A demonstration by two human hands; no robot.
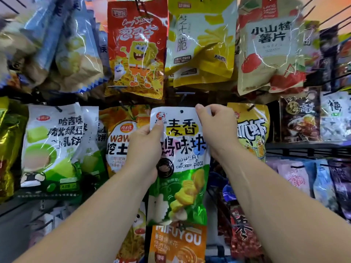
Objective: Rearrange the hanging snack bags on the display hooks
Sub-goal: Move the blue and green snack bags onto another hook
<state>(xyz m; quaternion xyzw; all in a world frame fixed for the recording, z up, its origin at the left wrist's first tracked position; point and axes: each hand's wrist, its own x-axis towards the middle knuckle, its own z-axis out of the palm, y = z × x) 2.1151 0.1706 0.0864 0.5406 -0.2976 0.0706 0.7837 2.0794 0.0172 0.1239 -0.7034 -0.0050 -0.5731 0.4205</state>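
Snack rack [303,149], left hand [146,149], right hand [216,128] holding "WHEAT CHICKEN PIECE" bag [187,147]

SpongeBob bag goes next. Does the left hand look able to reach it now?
Not yet, probably: the left hand grips the chicken bag. Once freed, the SpongeBob bag hangs unblocked just above.

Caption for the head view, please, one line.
Left hand and right hand pinch the upper corners of a Wheat Chicken Piece bag, between an orange bag and a yellow bag.
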